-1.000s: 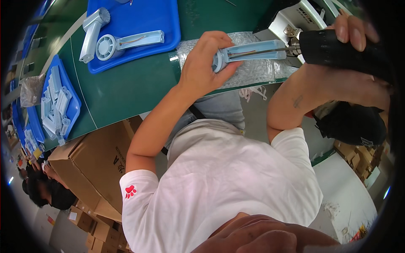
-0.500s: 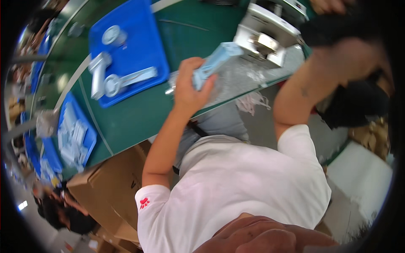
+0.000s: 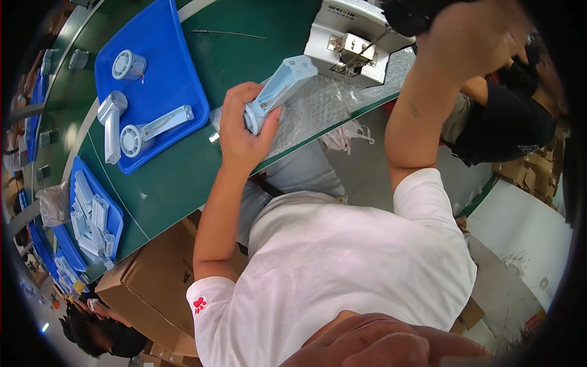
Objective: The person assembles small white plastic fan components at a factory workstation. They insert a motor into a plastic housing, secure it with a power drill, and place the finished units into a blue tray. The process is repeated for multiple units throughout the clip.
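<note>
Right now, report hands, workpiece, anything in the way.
Left hand gripping blue fan housing. Right hand holding black driver. White machine near housing's far end.

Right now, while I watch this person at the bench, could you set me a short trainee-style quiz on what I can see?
1. Which of the person's hands holds the light blue casing?

2. True or false: the large blue tray lies to the right of the white device.

3. What lies on the green table just right of the casing, along the near edge?
A. a cotton towel
B. bubble wrap
C. a newspaper

Key:
1. The left hand.
2. False; the tray lies to the left of the device.
3. B.
</note>
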`<state>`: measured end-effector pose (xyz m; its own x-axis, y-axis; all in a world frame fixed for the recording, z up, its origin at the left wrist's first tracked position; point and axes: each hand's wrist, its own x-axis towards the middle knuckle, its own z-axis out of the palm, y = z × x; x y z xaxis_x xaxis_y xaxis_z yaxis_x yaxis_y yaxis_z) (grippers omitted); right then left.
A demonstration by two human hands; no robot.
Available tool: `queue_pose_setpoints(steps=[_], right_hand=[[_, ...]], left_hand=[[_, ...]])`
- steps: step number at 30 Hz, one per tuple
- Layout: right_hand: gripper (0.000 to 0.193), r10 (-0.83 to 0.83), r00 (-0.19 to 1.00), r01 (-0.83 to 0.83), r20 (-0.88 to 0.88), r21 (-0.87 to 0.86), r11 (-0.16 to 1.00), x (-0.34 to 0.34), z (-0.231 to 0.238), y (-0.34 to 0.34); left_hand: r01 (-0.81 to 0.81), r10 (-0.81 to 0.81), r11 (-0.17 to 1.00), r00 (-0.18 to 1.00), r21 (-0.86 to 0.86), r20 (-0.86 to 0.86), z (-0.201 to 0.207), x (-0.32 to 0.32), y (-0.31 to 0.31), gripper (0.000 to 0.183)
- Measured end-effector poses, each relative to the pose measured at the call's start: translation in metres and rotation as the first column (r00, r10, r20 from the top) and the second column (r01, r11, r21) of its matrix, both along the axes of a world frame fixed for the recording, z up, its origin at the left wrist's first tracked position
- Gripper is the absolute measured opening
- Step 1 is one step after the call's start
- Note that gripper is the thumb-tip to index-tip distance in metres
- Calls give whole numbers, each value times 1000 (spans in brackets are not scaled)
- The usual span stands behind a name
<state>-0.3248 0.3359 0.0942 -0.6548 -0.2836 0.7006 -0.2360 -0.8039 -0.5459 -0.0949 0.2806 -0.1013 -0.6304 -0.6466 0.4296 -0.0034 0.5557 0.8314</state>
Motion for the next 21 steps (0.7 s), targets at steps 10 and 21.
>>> queue_pose_setpoints(steps=[10, 21], right_hand=[[50, 291, 948, -299, 132, 44, 953, -1, -14, 32], [48, 323, 931, -344, 170, 111, 932, 3, -36, 13]], left_hand=[[8, -9, 1000, 999, -15, -40, -1, -1, 1, 38], [-13, 7, 997, 998, -82, -68, -1, -3, 1, 41]])
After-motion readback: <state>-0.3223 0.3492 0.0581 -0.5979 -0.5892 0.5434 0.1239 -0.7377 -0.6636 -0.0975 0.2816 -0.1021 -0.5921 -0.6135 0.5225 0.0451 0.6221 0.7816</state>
